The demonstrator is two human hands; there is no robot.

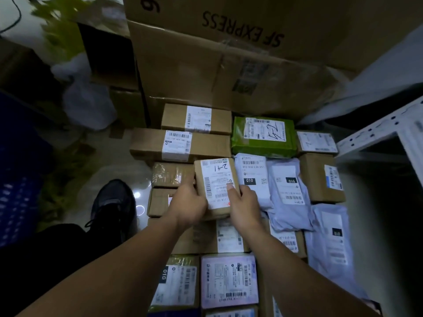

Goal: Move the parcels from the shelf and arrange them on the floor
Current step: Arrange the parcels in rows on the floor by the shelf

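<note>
A small brown cardboard parcel (216, 179) with a white label marked "2-1" is held by both hands just above the parcels laid out on the floor. My left hand (187, 205) grips its left side. My right hand (243, 205) grips its right side, thumb on the label. Around it lie several parcels: two long brown boxes (180, 143) behind, a green bag (263, 136), white and lilac mailer bags (286, 191), and brown boxes (320, 177) to the right.
A big "SF EXPRESS" carton (229, 65) stands behind the parcels. The white metal shelf frame (377, 131) is at the right. My black shoe (114, 204) rests on the glossy floor at the left, near a blue crate (18, 179) and plastic bags (89, 104).
</note>
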